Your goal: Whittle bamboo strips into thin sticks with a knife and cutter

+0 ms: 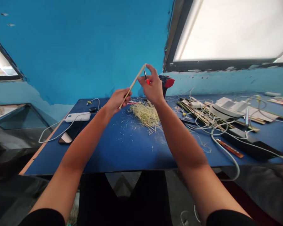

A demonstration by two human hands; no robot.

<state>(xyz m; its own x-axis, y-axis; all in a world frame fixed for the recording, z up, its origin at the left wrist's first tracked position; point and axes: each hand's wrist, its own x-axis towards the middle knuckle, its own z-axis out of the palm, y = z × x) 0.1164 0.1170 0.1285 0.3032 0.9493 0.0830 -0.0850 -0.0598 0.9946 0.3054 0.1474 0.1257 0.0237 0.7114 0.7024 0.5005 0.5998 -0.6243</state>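
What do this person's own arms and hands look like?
Two ordinary human arms. A short black sleeve covers the upper part of the left arm, and a matching black sleeve the right arm. Below those, both are bare. The left hand and right hand wear no gloves, and no watch or bracelet shows on either wrist.

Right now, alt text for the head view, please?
The left hand holds a thin stick; the right hand holds a red-handled tool near the stick's upper end. Pale shavings lie piled on the blue table below, with cables at right.
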